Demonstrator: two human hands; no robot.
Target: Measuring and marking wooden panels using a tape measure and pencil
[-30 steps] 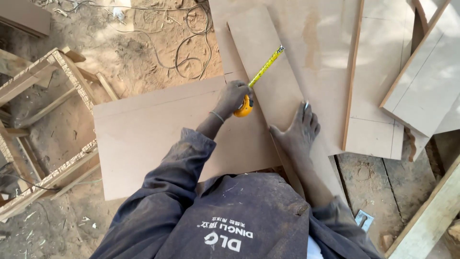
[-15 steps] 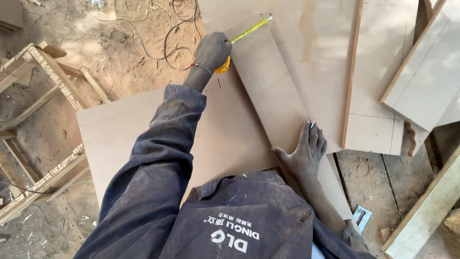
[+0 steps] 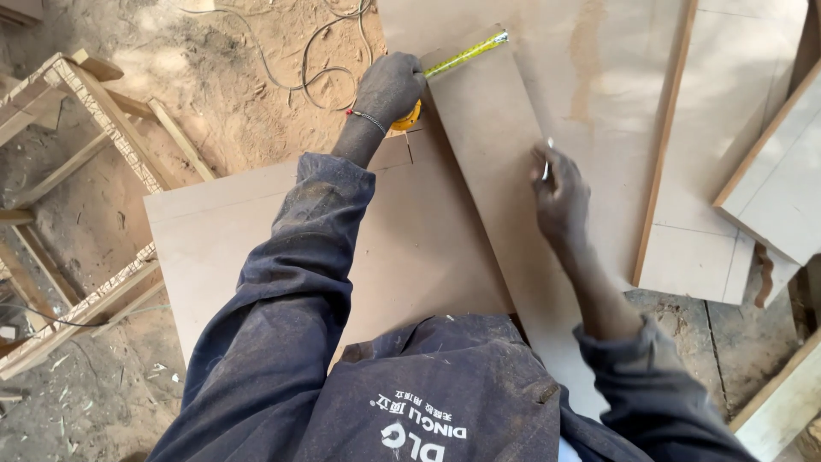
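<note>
My left hand [image 3: 390,85] grips a yellow tape measure [image 3: 409,116] at the far left edge of a long narrow fibreboard strip [image 3: 492,145]. The yellow tape blade [image 3: 466,53] runs across the strip's far end to its right edge. My right hand [image 3: 560,192] is closed on a small pale marking tool [image 3: 547,162], its tip near the strip's right edge. The strip lies slanted over a wide fibreboard panel [image 3: 256,231] in front of me.
A large fibreboard sheet [image 3: 599,77] lies under the strip, with more cut boards [image 3: 770,171] and a thin upright board edge [image 3: 663,145] at right. A wooden frame [image 3: 94,128] stands at left on sandy ground. Cables [image 3: 308,51] trail at the top.
My left hand went from the near part of the strip to its far end, taking the tape measure along. My right hand lifted off the board and moved forward, now pinching the marking tool.
</note>
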